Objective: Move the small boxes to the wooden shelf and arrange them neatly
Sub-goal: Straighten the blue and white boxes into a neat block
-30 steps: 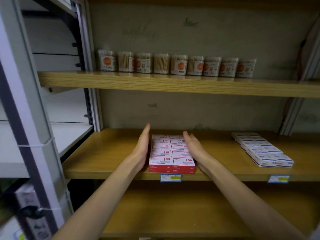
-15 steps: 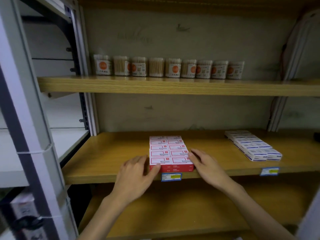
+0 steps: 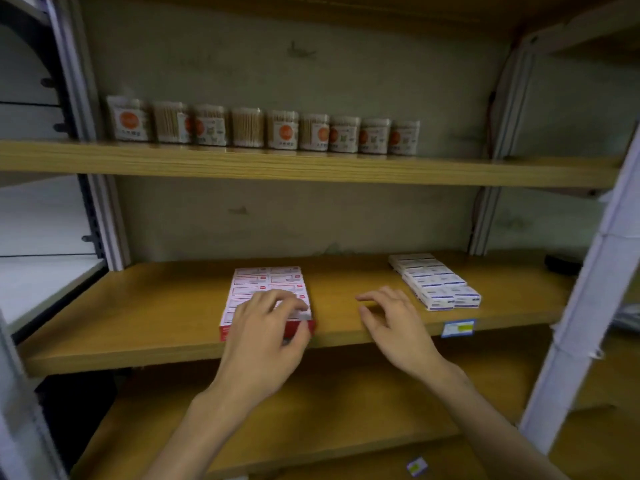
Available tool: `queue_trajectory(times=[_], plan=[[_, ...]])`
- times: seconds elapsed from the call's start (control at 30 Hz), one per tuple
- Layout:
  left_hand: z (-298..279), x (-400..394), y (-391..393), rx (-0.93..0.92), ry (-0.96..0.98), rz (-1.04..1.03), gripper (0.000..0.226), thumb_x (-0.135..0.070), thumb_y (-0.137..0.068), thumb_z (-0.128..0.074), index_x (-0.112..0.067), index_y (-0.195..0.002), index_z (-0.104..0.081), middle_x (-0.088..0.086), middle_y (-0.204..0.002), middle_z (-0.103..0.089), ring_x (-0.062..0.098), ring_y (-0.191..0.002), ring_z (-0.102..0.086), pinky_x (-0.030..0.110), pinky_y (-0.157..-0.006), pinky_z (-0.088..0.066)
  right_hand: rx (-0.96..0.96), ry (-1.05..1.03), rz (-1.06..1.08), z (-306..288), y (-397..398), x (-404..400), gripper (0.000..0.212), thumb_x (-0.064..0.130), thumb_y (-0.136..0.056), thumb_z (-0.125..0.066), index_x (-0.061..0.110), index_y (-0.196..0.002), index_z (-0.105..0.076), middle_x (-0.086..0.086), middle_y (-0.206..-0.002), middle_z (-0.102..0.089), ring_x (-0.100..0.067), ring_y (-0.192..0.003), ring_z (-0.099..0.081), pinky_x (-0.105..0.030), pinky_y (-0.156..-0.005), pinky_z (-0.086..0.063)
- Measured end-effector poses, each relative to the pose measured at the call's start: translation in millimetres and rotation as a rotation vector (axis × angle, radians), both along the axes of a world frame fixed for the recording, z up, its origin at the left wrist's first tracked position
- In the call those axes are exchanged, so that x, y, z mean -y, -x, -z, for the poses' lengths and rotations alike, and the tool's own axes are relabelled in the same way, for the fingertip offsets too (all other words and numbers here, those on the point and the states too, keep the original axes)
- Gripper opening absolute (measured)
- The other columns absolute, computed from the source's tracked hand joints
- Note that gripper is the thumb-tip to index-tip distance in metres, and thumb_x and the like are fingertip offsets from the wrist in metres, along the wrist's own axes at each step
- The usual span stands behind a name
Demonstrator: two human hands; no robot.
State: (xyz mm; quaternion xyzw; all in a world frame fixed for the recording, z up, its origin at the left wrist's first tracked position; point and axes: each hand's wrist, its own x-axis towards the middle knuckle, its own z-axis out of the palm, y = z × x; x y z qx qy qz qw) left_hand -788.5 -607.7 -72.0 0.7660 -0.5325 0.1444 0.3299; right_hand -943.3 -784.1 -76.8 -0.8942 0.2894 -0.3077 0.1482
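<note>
The wooden shelf unit's middle board (image 3: 166, 306), smooth yellow-brown with a visible grain and a squared front edge, carries the task's things. Near its centre, at the front edge, sits the flat block of small red-and-white cardboard boxes (image 3: 266, 285), packed tight in two columns, with red side faces and white printed tops. The left hand (image 3: 266, 341) lies over the near right corner of this block: its grip is part-closed, fingers curled onto the top face and thumb against the front corner; whether it truly clamps the block cannot be told. The right hand (image 3: 394, 323) hovers over bare board just right of the block, grip open, fingers spread and bent, holding nothing.

Farther right lies a second flat block of small white-and-blue boxes (image 3: 434, 280), angled, well apart from the red one. A blue-and-yellow price label (image 3: 458, 328) is stuck on the board's edge below it. On the upper board stands a row of clear round tubs of wooden sticks with orange labels (image 3: 263, 129), blurred.
</note>
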Motion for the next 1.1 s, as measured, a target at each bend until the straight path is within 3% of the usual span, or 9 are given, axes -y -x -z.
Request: queue_trajectory(times=[0.1,0.27,0.4,0.53,0.67,0.97,1.1], plan=[[0,39,36,0.003,0.01,0.053,0.02,-0.041,-0.097,-0.053,-0.034,-0.113,-0.064,-0.019,-0.113,-0.054,0.004,-0.113,-0.044,0.031,-0.098,-0.036,0.021,0.094,0.002,2,29,34,0.026,0.034,-0.099,-0.055,0.034,-0.125,-0.061,0.016,-0.124,-0.058,-0.003,-0.125,-0.043,-0.03,-0.109,-0.036],[7,113,93,0.033,-0.042,0.058,0.024,-0.042,-0.098,-0.049,-0.035,-0.116,-0.063,-0.02,-0.112,-0.055,0.003,-0.112,-0.047,0.025,-0.091,-0.032,0.069,0.179,-0.022,-2,89,104,0.022,0.026,-0.098,-0.058,0.028,-0.118,-0.065,0.015,-0.115,-0.059,-0.004,-0.116,-0.046,-0.03,-0.099,-0.041],[10,169,126,0.024,-0.048,0.035,0.03,-0.045,-0.099,-0.048,-0.035,-0.125,-0.059,-0.017,-0.12,-0.053,0.004,-0.117,-0.048,0.03,-0.099,-0.037,0.041,0.178,-0.01,-3,130,160,0.021,0.026,-0.098,-0.058,0.026,-0.118,-0.064,0.013,-0.112,-0.054,-0.005,-0.109,-0.045,-0.024,-0.088,-0.038],[9,205,145,0.047,-0.053,-0.024,0.038,-0.046,-0.101,-0.047,-0.036,-0.136,-0.055,-0.012,-0.129,-0.054,0.007,-0.12,-0.05,0.033,-0.103,-0.04,-0.043,0.153,-0.079,0,148,192,0.03,0.036,-0.099,-0.057,0.029,-0.127,-0.062,0.012,-0.118,-0.05,-0.003,-0.112,-0.047,-0.025,-0.094,-0.042],[13,223,151,0.039,-0.102,-0.059,0.039,-0.048,-0.1,-0.048,-0.039,-0.137,-0.054,-0.012,-0.137,-0.053,0.008,-0.125,-0.05,0.044,-0.109,-0.04,-0.067,0.078,-0.174,8,151,200,0.037,0.042,-0.096,-0.059,0.029,-0.131,-0.061,0.012,-0.128,-0.052,-0.002,-0.118,-0.05,-0.026,-0.101,-0.044],[24,220,150,-0.044,-0.046,0.026,0.033,-0.039,-0.098,-0.057,-0.032,-0.13,-0.06,-0.014,-0.132,-0.05,0.005,-0.118,-0.052,0.024,-0.092,-0.054,0.003,0.066,-0.228,10,151,199,0.03,0.034,-0.095,-0.063,0.028,-0.125,-0.064,0.017,-0.115,-0.051,0.002,-0.111,-0.051,-0.024,-0.099,-0.049],[26,218,146,-0.077,-0.022,0.074,0.033,-0.038,-0.097,-0.059,-0.031,-0.129,-0.061,-0.015,-0.128,-0.05,0.004,-0.119,-0.051,0.027,-0.094,-0.054,0.015,0.057,-0.232,10,153,197,0.029,0.033,-0.095,-0.063,0.029,-0.124,-0.064,0.017,-0.116,-0.05,0.001,-0.114,-0.05,-0.023,-0.097,-0.05]])
